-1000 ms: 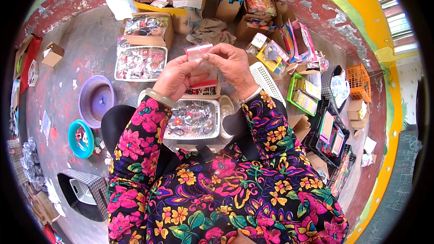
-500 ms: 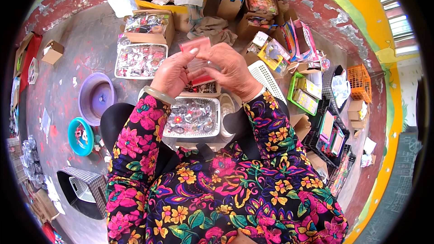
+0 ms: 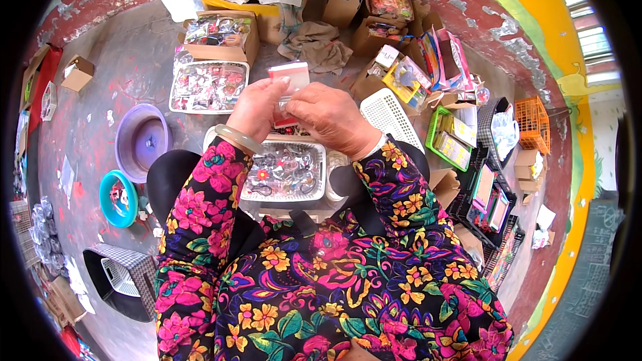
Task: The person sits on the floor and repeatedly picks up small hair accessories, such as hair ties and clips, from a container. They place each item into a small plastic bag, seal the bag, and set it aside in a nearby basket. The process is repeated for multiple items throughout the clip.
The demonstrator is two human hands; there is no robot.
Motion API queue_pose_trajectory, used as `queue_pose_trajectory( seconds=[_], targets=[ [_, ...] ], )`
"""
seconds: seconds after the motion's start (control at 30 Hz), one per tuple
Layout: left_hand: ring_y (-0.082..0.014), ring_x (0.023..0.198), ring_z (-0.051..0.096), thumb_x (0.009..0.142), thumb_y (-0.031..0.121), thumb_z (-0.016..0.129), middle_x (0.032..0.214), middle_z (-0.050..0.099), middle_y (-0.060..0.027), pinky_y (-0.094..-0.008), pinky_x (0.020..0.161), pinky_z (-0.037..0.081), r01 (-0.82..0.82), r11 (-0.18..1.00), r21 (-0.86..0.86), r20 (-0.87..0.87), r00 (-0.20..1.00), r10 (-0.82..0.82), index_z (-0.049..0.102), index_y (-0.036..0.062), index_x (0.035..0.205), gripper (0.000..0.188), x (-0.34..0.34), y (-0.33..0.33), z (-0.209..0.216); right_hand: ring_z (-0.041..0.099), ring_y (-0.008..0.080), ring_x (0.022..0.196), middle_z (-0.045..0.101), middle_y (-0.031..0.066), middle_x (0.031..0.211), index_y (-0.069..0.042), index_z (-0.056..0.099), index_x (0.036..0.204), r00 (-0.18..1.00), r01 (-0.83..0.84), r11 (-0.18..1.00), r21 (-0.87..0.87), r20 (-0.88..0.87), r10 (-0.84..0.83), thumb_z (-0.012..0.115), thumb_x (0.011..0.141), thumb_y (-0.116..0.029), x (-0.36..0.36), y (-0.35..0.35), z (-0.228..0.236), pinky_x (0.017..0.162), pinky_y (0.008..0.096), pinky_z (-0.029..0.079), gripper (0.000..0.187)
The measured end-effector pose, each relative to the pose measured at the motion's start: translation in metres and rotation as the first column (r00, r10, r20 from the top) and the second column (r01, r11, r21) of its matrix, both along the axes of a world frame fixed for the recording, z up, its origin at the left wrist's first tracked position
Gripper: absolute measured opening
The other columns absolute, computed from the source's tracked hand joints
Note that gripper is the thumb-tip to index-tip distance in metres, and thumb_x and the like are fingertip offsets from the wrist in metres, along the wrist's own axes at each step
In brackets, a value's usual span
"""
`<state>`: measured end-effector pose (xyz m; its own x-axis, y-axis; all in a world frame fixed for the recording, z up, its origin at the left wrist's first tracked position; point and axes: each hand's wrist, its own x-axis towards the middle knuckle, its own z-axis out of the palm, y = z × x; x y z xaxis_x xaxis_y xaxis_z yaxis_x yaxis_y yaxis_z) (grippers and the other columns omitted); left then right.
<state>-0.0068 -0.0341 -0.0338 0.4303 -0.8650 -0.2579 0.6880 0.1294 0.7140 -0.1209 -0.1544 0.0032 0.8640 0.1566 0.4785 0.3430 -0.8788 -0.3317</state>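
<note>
Above my lap, my left hand (image 3: 257, 108) pinches a small flat plastic packet (image 3: 294, 73) with white and red parts. My right hand (image 3: 336, 117) has its fingers curled against the packet's lower right side, thumb and fingertips closed on it. Both hands hide part of it. Below them stands a white plastic basket (image 3: 284, 198) filled with small clear packets of dark and coloured pieces. Another white basket (image 3: 172, 105), full of similar packets, rests on the floor beyond my left hand.
A purple basin (image 3: 122, 144) and a teal basin (image 3: 105, 202) sit at the left. Cardboard boxes (image 3: 223, 53) of goods line the far wall. To the right are an upturned-looking white perforated tray (image 3: 394, 120), a green basket (image 3: 438, 150) and an orange crate (image 3: 533, 127).
My right hand's fingers have closed in against the packet and moved slightly lower. The packet has turned, now showing a whiter face. My left hand keeps its grip.
</note>
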Motion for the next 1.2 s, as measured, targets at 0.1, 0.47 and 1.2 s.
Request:
queue_pose_trajectory(
  seconds=[0.1,0.47,1.2],
  targets=[
    [-0.014,0.078,0.061,0.091,0.016,0.049,0.095,0.061,-0.0067,-0.0268,0.07,0.052,0.004,0.994,0.107,0.163,0.986,-0.022,0.056,-0.0011,0.104,0.023,-0.006,-0.006,-0.002,0.059,0.027,0.077,0.061,0.0081,0.082,-0.01,0.062,0.091,0.996,0.076,0.992,0.106,0.028,-0.079,0.06,0.075,-0.012,0.0,-0.01,-0.008,0.063,0.0347,0.047,0.017],
    [-0.0132,0.083,0.061,0.093,0.017,0.045,0.097,0.061,-0.0048,-0.0283,0.076,0.052,0.205,0.973,0.103,0.102,0.971,-0.215,0.055,0.0009,0.105,0.022,-0.008,0.0,0.004,0.059,0.031,0.074,0.061,0.0121,0.08,-0.006,0.062,0.089,0.982,0.18,0.925,0.334,-0.109,-0.152,0.058,0.081,-0.014,-0.003,-0.02,-0.009,0.061,0.0352,0.047,0.012],
    [-0.0168,0.082,0.063,0.092,0.014,0.043,0.094,0.062,-0.0081,-0.0287,0.071,0.053,0.357,0.833,0.421,0.253,0.836,-0.487,0.054,-0.0009,0.108,0.024,-0.006,0.002,-0.003,0.058,0.0082,0.063,0.063,0.0036,0.071,0.003,0.065,0.086,0.812,0.506,0.419,0.754,-0.58,0.062,0.058,0.084,-0.012,-0.008,-0.028,0.001,0.057,0.0213,0.047,0.016]
  ],
)
